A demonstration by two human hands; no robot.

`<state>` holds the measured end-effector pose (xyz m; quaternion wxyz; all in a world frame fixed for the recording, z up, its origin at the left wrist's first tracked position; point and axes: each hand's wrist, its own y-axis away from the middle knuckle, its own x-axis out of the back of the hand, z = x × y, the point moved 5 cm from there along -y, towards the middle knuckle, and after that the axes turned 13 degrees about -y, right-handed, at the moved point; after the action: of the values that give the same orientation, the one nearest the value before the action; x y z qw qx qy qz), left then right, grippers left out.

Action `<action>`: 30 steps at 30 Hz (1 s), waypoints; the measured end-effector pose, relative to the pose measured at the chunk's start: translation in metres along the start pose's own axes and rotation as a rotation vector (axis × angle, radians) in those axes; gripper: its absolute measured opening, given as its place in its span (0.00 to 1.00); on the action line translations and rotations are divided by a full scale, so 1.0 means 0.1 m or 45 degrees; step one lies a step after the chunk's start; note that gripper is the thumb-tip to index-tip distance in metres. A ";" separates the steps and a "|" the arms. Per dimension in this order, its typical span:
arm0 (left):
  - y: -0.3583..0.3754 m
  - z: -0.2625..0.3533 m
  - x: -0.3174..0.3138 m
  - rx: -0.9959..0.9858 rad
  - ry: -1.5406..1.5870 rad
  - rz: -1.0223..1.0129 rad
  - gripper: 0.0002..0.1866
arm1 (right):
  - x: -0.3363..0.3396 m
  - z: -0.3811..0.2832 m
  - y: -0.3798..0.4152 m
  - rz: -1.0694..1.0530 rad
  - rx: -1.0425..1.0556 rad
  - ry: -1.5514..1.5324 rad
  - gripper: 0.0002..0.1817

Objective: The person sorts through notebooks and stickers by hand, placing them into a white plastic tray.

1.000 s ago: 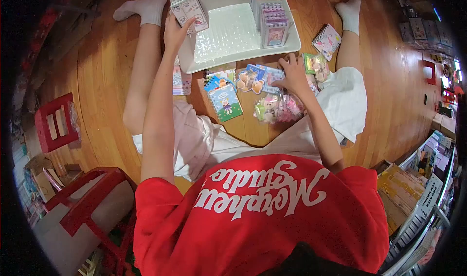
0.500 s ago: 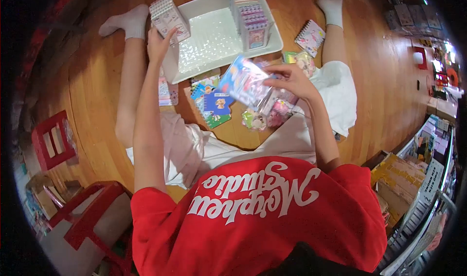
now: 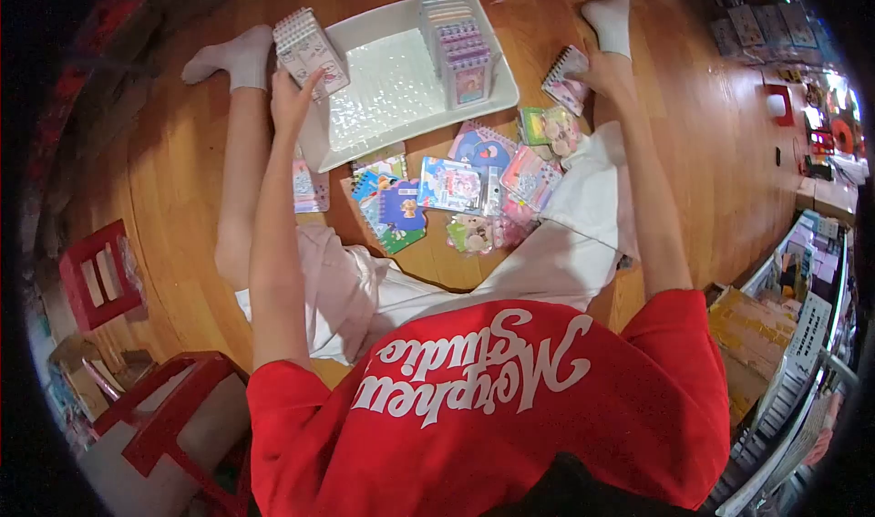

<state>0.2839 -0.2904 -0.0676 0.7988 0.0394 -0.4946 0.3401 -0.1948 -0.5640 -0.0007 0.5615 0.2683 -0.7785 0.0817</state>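
Note:
My left hand [image 3: 293, 99] is closed round the lower side of a stack of small spiral notebooks [image 3: 313, 54], at the left rim of the white tray [image 3: 410, 129]. Out by the right foot, my right hand [image 3: 605, 76] grips the edge of a single spiral notebook [image 3: 565, 81] with a pink cover. A row of upright spiral notebooks [image 3: 469, 79] fills the tray's right side. Between the legs lies a loose spread of notebooks, among them a light-blue one [image 3: 448, 185], a dark-blue one [image 3: 401, 205] and a pink one [image 3: 530, 178].
The wooden floor [image 3: 191, 243] surrounds the tray. To the left are a red frame-like object [image 3: 100, 275] and a red-and-grey piece [image 3: 173, 417]. Cardboard boxes [image 3: 752, 330] and a metal rack [image 3: 793, 380] stand on the right.
My right hand has let go of the light-blue notebook, which now lies in the spread, and has moved out to the pink spiral notebook. My left hand stays on the stack.

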 end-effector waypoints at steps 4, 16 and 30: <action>-0.01 -0.13 -0.05 0.083 -0.089 0.002 0.34 | -0.66 0.91 -0.60 -0.121 0.123 0.163 0.60; 0.05 -0.03 0.00 0.059 0.013 0.022 0.41 | 0.07 0.65 -0.47 -0.115 0.100 -0.419 0.29; 0.02 -0.09 -0.08 -0.012 -0.069 0.094 0.49 | 0.55 -3.58 -0.72 -0.272 1.181 -0.500 0.18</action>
<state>0.2873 -0.2898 -0.0795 0.7722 0.0265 -0.5188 0.3659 0.1273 -0.4893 0.1644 0.2319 0.5776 -0.7192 0.3088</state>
